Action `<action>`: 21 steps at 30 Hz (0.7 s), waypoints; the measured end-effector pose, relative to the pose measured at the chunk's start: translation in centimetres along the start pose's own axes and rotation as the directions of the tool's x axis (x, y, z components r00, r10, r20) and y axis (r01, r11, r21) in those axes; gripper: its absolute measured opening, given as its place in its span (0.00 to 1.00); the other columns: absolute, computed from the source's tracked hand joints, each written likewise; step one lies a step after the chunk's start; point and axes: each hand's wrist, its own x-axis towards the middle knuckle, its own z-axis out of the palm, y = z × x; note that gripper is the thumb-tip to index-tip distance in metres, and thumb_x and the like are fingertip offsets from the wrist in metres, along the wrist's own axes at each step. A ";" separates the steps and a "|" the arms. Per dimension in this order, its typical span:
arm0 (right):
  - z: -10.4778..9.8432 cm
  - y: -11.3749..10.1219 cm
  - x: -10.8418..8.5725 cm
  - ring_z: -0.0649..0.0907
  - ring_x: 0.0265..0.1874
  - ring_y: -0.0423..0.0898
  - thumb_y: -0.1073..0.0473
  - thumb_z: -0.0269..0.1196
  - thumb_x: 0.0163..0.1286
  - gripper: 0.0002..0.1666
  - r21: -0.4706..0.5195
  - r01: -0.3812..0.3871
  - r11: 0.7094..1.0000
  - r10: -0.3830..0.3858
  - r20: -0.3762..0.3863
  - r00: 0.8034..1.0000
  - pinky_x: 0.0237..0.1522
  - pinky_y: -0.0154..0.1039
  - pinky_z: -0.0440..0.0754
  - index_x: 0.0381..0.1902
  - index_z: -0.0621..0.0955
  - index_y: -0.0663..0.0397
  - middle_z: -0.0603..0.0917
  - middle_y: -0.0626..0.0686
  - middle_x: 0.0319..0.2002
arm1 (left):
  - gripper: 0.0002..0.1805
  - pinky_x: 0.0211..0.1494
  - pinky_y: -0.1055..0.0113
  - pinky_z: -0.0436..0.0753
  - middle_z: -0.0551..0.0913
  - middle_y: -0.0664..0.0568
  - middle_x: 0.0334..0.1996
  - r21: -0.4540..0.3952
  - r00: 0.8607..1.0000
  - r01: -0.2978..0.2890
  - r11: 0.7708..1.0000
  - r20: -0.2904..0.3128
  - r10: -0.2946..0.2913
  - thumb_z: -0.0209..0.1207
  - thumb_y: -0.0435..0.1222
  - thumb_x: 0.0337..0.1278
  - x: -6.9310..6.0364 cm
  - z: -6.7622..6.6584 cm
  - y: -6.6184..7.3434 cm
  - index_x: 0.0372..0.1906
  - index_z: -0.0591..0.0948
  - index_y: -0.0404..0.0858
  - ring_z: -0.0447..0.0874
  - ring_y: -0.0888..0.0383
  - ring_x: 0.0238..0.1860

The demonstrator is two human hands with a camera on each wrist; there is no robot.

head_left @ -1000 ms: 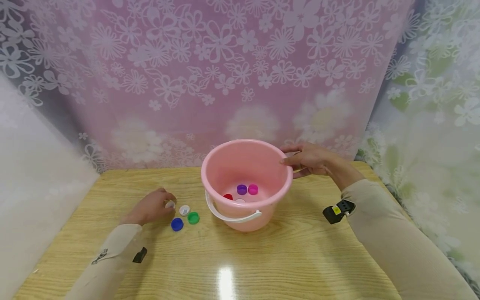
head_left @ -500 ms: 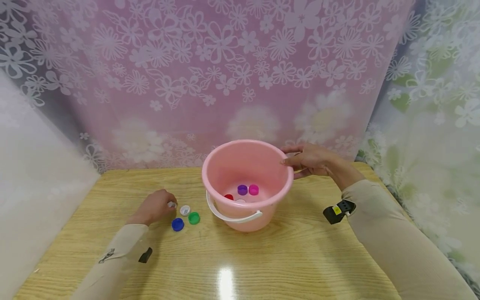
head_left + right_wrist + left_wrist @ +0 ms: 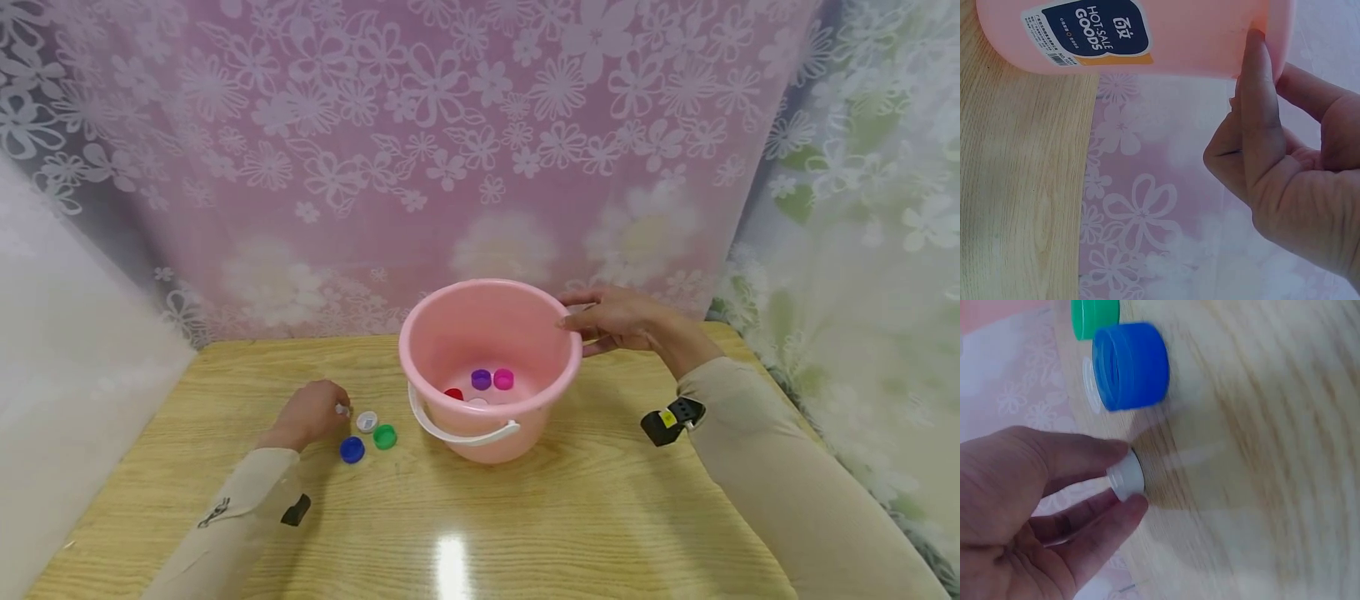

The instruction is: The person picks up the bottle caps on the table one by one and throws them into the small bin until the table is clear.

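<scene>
With thumb and fingertips my left hand pinches a white bottle cap at the tabletop. Beside it lie a blue cap, a green cap and another white cap. A pink bucket stands upright to the right of these. My right hand grips the bucket's right rim, thumb inside and fingers outside. Inside on the bottom are a purple cap, a magenta cap, a red cap and a white one, the last two partly hidden by the near rim.
The bucket's white handle hangs down on its near side. The wooden table ends at the back against a pink floral curtain. Pale curtains flank both sides. A printed label is on the bucket's outer wall.
My left hand has shifted slightly to the right, its fingers closing around the white cap. The right hand keeps its hold on the rim, and the bucket stays in place.
</scene>
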 end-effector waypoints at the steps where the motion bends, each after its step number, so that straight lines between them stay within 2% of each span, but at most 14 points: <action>1: 0.0 0.0 0.0 0.85 0.40 0.49 0.63 0.57 0.71 0.37 0.002 0.002 1.000 -0.002 0.003 1.000 0.43 0.45 0.84 0.74 0.57 0.56 0.75 0.65 0.53 | 0.09 0.45 0.48 0.82 0.84 0.41 0.40 0.004 1.000 0.002 1.000 -0.006 -0.002 0.59 0.29 0.55 0.0 0.0 0.1 0.39 0.85 0.31 0.81 0.42 0.42; 7: 0.1 0.0 0.0 0.85 0.41 0.50 0.63 0.58 0.71 0.38 0.009 -0.004 1.000 0.004 -0.005 1.000 0.44 0.45 0.84 0.74 0.57 0.56 0.75 0.64 0.53 | 0.12 0.46 0.46 0.81 0.82 0.37 0.43 -0.045 0.999 0.042 0.998 -0.024 -0.043 0.58 0.28 0.55 -0.2 -0.1 0.0 0.43 0.83 0.28 0.80 0.38 0.45; 10: 0.2 0.0 0.1 0.84 0.43 0.52 0.63 0.59 0.71 0.38 0.015 -0.012 1.000 0.012 -0.010 1.000 0.45 0.45 0.84 0.74 0.57 0.55 0.75 0.64 0.54 | 0.12 0.45 0.46 0.81 0.82 0.36 0.43 -0.077 0.997 0.027 0.997 -0.074 -0.033 0.58 0.28 0.56 -0.3 -0.8 -0.2 0.44 0.83 0.26 0.80 0.38 0.45; 15: 0.2 0.0 0.0 0.84 0.42 0.51 0.62 0.59 0.71 0.39 0.026 -0.005 1.000 0.005 -0.005 1.000 0.45 0.45 0.83 0.74 0.56 0.57 0.75 0.64 0.53 | 0.13 0.43 0.45 0.81 0.82 0.35 0.44 -0.058 0.982 -0.053 0.997 -0.185 0.041 0.59 0.29 0.57 0.1 -3.6 0.6 0.45 0.82 0.26 0.80 0.38 0.43; 21: 0.0 0.1 0.0 0.84 0.41 0.50 0.63 0.58 0.71 0.38 0.031 0.002 1.000 -0.002 0.005 1.000 0.45 0.45 0.83 0.74 0.56 0.57 0.74 0.64 0.53 | 0.14 0.41 0.48 0.81 0.81 0.35 0.44 -0.055 0.962 -0.107 0.993 -0.258 0.089 0.59 0.30 0.60 0.4 -7.3 3.3 0.48 0.82 0.26 0.80 0.42 0.41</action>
